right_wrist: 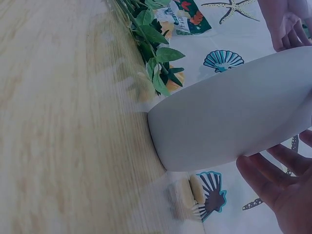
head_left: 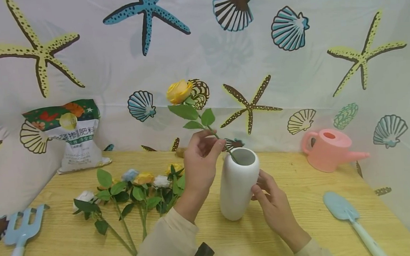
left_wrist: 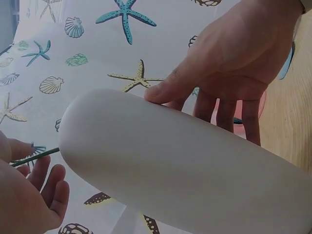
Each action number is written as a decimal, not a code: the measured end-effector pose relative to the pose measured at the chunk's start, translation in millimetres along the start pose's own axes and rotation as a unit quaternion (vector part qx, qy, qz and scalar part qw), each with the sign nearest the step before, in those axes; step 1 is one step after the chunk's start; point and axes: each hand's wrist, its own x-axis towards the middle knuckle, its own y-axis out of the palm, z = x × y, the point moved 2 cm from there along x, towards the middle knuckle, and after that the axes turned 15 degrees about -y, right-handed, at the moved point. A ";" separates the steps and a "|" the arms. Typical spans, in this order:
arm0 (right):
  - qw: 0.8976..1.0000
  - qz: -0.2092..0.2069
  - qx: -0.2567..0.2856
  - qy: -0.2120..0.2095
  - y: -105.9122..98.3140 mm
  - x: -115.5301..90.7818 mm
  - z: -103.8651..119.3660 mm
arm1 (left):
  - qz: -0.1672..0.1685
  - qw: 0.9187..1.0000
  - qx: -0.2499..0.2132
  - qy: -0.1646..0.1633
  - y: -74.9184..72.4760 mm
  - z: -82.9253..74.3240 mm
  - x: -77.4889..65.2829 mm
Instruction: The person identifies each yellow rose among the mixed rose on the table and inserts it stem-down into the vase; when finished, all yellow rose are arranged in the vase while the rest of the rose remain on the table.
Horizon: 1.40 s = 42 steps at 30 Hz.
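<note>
A yellow artificial rose [head_left: 179,92] with green leaves stands tilted over a white vase [head_left: 237,191]. My left hand [head_left: 199,164] pinches its green stem between thumb and fingers, and the stem's lower end is inside the vase mouth. My right hand [head_left: 275,204] holds the vase at its right side, thumb on the near face and fingers partly hidden behind it. In the right wrist view the base of the vase [right_wrist: 219,119] rests on the table. The left wrist view shows the stem [left_wrist: 36,157] running into the mouth.
Several yellow, white and blue roses [head_left: 144,178] lie left of the vase. A light blue hand fork [head_left: 21,232] is at far left, a blue trowel [head_left: 342,207] at right. Behind stand a fertilizer bag [head_left: 81,146] and a pink watering can [head_left: 329,151], against a patterned curtain [head_left: 193,61].
</note>
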 end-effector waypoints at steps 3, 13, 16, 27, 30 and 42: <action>1.000 0.000 -0.002 0.001 -0.3 0.1 -0.7 | 0.000 0.998 -0.061 0.006 -2.7 -4.4 3.5; 1.000 0.001 0.000 0.007 -0.5 0.5 -2.0 | 0.015 0.970 -0.243 -0.022 -5.7 -10.7 13.3; 1.000 0.002 0.001 0.008 0.0 0.7 -2.2 | 0.011 0.973 -0.230 -0.024 -4.8 -9.9 15.0; 1.000 0.001 0.002 0.008 -0.6 -0.2 -2.3 | 0.017 0.999 -0.028 -0.035 8.7 1.3 11.5; 1.000 0.001 0.002 0.008 -1.1 0.0 -2.5 | 0.028 0.997 0.051 -0.045 9.8 3.8 8.2; 1.000 0.003 -0.004 0.009 -0.4 0.4 0.2 | 0.035 0.993 0.103 -0.043 7.5 10.6 3.8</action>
